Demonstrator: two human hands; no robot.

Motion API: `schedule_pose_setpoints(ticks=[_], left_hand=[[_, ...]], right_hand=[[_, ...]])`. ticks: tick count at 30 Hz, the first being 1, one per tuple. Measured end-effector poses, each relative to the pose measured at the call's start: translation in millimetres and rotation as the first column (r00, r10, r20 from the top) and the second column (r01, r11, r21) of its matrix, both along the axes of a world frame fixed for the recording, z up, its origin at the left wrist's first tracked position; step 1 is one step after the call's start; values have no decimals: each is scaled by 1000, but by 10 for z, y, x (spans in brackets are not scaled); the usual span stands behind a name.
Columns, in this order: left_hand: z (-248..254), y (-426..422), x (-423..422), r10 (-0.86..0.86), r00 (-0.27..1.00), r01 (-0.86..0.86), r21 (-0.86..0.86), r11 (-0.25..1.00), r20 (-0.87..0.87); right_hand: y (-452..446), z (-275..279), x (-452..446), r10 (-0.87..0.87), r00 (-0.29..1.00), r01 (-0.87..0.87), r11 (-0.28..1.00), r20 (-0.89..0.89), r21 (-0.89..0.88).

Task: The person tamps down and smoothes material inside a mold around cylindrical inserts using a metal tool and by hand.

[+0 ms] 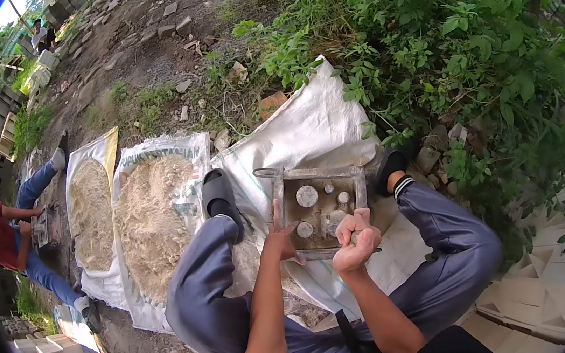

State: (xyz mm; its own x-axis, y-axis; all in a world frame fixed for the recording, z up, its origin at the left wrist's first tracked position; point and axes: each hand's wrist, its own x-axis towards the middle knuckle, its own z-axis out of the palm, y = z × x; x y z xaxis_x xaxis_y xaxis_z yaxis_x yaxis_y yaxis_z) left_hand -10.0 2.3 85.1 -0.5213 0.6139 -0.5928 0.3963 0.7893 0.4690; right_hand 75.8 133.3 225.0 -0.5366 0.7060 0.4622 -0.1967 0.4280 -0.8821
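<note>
A rectangular mold frame [317, 173] lies on a white woven sack between my legs. Inside it stand several round, dusty pegs, including a wide one [307, 196] and a small one [329, 188]. My left hand [281, 241] rests with its fingers spread on the frame's left wall, near the lower corner. Over the lower right part of the frame, my right hand [356, 244] is closed in a fist. What its fingers wrap around, if anything, is too hidden to name.
Two sacks bear pale sandy powder, a nearer pile [152, 210] and a farther pile [92, 214]. Another person [4, 232] sits at far left. Leafy plants [421, 39] border the upper right; patterned pale blocks [550, 285] stand at lower right.
</note>
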Motion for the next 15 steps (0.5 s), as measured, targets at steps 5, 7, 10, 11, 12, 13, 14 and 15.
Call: schedule_pose_setpoints(ticks=[5, 7, 10, 11, 12, 13, 14, 15], left_hand=[[-8, 44, 1, -9, 998, 9, 14, 1000, -55], [-30, 22, 3, -10, 999, 9, -30, 1000, -32], [-70, -57, 37, -13, 995, 20, 68, 997, -98], [-55, -57, 35, -3, 997, 8, 61, 998, -82], [-39, -18, 27, 7, 998, -3, 59, 998, -69], [-25, 25, 13, 8, 997, -3, 68, 998, -78], [-17, 10, 38, 3, 998, -1, 38, 999, -61], [-26, 2, 19, 0, 999, 0, 8, 1000, -47]], right_hand=[[95, -287, -54, 52, 991, -30, 983, 119, -179], [63, -173, -57, -58, 997, 70, 907, 42, -415], [39, -499, 32, -14, 1000, 12, 973, -7, -231], [87, -614, 49, 37, 999, -36, 999, 34, -24], [112, -476, 1, 34, 993, -29, 998, 112, -49], [107, -328, -32, 34, 994, -30, 999, 103, -40], [54, -194, -38, 0, 998, 16, 969, 67, -247], [22, -122, -66, -39, 999, 50, 894, 34, -445]])
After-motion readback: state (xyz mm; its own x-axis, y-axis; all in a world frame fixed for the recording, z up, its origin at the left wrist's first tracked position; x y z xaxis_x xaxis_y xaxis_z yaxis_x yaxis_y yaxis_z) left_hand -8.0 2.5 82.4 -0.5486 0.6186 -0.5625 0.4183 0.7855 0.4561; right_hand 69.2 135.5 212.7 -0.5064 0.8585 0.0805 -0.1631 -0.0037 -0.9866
